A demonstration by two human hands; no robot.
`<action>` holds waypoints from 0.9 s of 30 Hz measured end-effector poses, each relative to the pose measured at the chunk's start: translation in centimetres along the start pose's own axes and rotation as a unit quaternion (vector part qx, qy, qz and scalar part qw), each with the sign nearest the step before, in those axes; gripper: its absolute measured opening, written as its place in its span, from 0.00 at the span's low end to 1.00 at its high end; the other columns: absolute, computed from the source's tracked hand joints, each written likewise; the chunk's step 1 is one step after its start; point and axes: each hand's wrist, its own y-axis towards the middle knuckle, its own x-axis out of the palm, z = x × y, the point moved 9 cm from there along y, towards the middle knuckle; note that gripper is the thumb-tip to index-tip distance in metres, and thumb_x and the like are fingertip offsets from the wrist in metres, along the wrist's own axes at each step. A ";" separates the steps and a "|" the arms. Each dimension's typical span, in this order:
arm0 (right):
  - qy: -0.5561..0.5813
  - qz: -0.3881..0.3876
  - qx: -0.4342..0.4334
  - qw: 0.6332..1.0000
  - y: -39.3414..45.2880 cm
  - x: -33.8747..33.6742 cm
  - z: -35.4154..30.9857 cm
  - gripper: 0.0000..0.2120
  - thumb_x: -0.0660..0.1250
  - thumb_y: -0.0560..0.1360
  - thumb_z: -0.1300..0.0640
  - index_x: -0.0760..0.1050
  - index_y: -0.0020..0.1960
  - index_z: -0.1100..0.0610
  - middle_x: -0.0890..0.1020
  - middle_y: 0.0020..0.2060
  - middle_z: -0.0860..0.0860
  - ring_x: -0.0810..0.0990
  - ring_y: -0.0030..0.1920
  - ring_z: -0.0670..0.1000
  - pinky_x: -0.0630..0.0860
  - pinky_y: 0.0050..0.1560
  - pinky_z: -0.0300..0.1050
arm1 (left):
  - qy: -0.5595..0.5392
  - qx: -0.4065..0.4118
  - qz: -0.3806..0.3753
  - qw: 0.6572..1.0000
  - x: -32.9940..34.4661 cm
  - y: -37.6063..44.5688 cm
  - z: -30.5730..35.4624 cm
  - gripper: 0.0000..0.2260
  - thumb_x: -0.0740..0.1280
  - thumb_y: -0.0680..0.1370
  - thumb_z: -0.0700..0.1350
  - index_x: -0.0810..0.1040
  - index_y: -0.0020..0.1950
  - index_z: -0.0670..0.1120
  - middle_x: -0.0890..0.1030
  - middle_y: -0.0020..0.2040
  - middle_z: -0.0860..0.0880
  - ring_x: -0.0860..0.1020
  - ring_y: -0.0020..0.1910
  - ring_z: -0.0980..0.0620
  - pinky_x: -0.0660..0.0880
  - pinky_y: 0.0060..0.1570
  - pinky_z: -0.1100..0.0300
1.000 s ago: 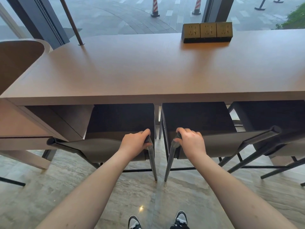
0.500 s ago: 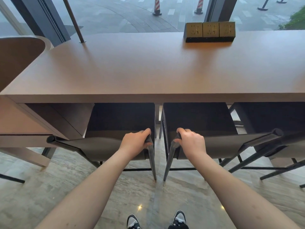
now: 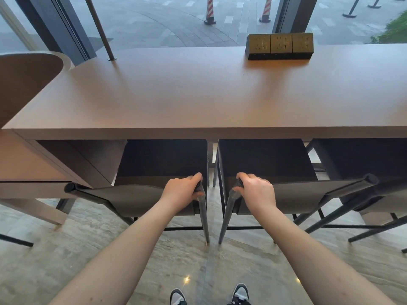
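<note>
The left hand (image 3: 182, 192) is curled over the top inner corner of the left chair (image 3: 132, 199), thumb tucked round the frame. The right hand (image 3: 256, 191) grips the matching corner of the right chair (image 3: 304, 198) the same way, knuckles up. Both chairs stand side by side directly under the hands, their seats already in the shadow beneath the table (image 3: 198, 102) just ahead of the knuckles. This looks like squaring the pair up against the table edge, and it goes best with equal force through both arms so neither chair twists. Each grip is at one corner only, so a chair will tend to swing about that point; push along the line of the seat, not inward. The back legs (image 3: 204, 225) slant toward each other below and between the wrists and nearly meet on the floor (image 3: 110, 249), so keep that narrow gap. Another chair (image 3: 383, 190) stands close outside the right hand; do not drift toward it.
</note>
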 end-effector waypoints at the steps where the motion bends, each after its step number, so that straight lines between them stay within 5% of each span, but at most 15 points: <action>1: -0.002 -0.002 -0.001 1.000 0.1 0.0 0.0 0.17 0.67 0.77 0.46 0.74 0.63 0.51 0.83 0.50 0.50 0.83 0.47 0.53 0.75 0.45 0.43 | -0.001 0.000 -0.003 1.000 0.0 0.1 0.0 0.17 0.66 0.80 0.58 0.57 0.49 0.57 0.75 0.42 0.58 0.64 0.25 0.59 0.55 0.25 0.64; 9: -0.022 -0.007 -0.009 1.000 0.2 0.1 0.2 0.16 0.65 0.78 0.45 0.73 0.63 0.49 0.83 0.49 0.48 0.82 0.45 0.52 0.70 0.41 0.42 | -0.004 -0.014 -0.004 1.000 -0.4 -0.1 0.3 0.14 0.65 0.80 0.58 0.63 0.53 0.53 0.79 0.44 0.54 0.70 0.30 0.50 0.61 0.28 0.58; 21: -0.003 -0.009 -0.024 1.000 0.2 0.4 0.2 0.18 0.65 0.78 0.45 0.72 0.65 0.51 0.82 0.52 0.49 0.82 0.49 0.53 0.74 0.50 0.46 | -0.002 -0.038 -0.031 0.999 -0.9 -0.4 0.6 0.13 0.63 0.81 0.58 0.64 0.56 0.52 0.78 0.50 0.51 0.70 0.29 0.51 0.62 0.28 0.58; 24: 0.009 -0.015 -0.027 0.999 0.0 0.7 0.2 0.21 0.63 0.78 0.43 0.70 0.68 0.50 0.81 0.58 0.50 0.80 0.56 0.52 0.73 0.59 0.47 | -0.003 -0.031 -0.055 0.998 -1.2 -0.3 0.7 0.23 0.65 0.79 0.61 0.64 0.69 0.54 0.77 0.63 0.50 0.79 0.44 0.49 0.72 0.34 0.57; 27: 0.029 -0.018 -0.028 0.999 -0.3 0.4 0.1 0.28 0.63 0.77 0.38 0.66 0.72 0.49 0.74 0.68 0.50 0.73 0.68 0.54 0.66 0.70 0.52 | -0.044 -0.040 -0.019 0.998 -3.4 -0.3 0.9 0.34 0.64 0.77 0.66 0.59 0.78 0.54 0.71 0.73 0.50 0.76 0.65 0.47 0.77 0.57 0.51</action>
